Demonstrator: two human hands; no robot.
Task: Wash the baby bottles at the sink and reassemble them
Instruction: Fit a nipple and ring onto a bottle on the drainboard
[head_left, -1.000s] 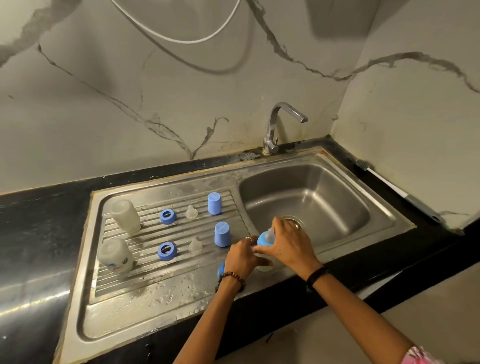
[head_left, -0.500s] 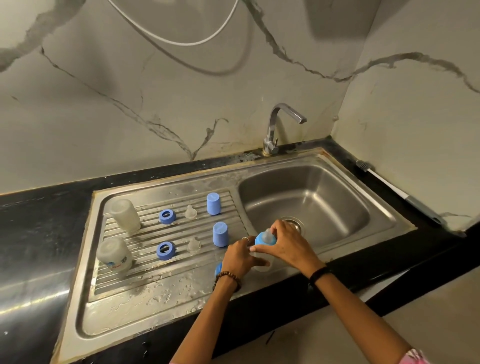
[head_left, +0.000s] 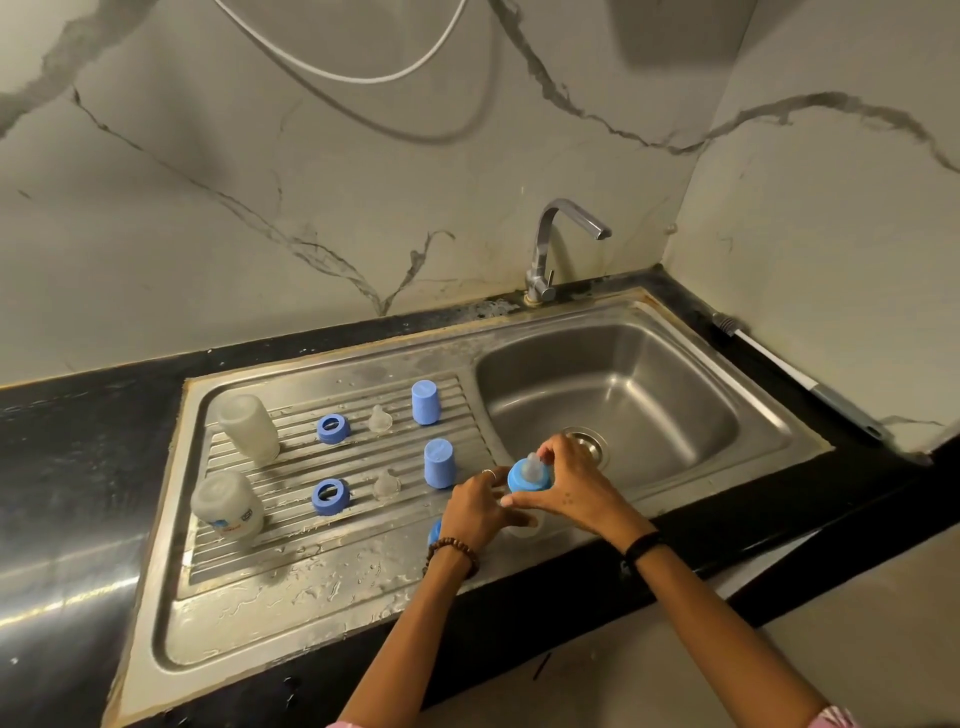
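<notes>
A baby bottle stands on the sink's front rim, topped with a blue collar and clear nipple. My left hand grips the bottle body from the left. My right hand curls its fingers and thumb around the collar. On the ribbed drainboard two clear bottles stand upside down, beside two blue rings, two clear nipples and two blue caps. Another blue piece peeks out behind my left wrist.
The steel basin with its drain lies to the right, the tap behind it. A long brush leans along the right wall. Water drops cover the front of the drainboard. Black counter surrounds the sink.
Both hands stay on the bottle at the sink's front rim. My right hand's fingers have shifted slightly around the blue collar, and more of the collar and nipple shows.
</notes>
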